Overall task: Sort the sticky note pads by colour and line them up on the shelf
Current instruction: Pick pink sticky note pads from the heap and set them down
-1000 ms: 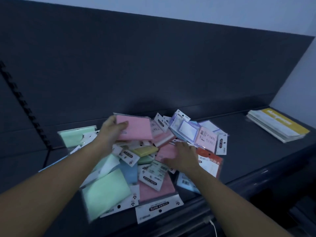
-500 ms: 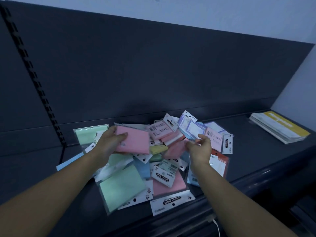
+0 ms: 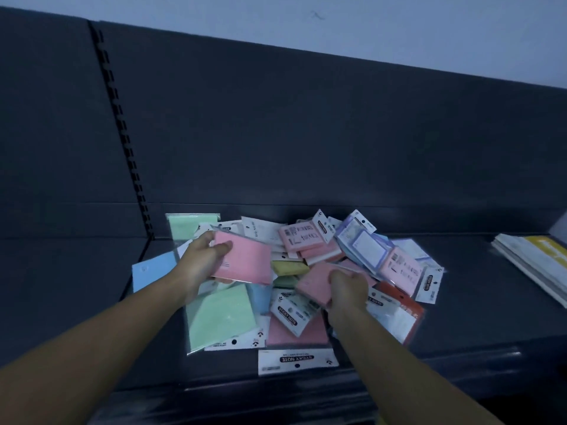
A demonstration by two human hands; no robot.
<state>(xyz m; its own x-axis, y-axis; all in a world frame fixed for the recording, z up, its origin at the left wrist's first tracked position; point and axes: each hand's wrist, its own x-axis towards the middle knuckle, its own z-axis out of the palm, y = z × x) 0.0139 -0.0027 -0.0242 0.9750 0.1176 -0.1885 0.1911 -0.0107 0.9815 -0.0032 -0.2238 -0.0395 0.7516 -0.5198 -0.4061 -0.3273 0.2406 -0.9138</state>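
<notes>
A pink pad (image 3: 245,259) is held in the left hand (image 3: 199,262), over the left side of the pile (image 3: 291,314) in the middle of the shelf (image 3: 475,317). A second pink pad (image 3: 313,285) has just been picked out of the pile and is gripped in the right hand (image 3: 346,286). With two pinks gathered, a pink row can likely be started. The other colours are still mixed up.

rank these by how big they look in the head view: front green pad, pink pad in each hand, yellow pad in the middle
1. front green pad, though nearest the camera
2. left-hand pink pad, gripped by the left hand
3. right-hand pink pad, partly hidden by the right hand
4. yellow pad, partly buried
</notes>
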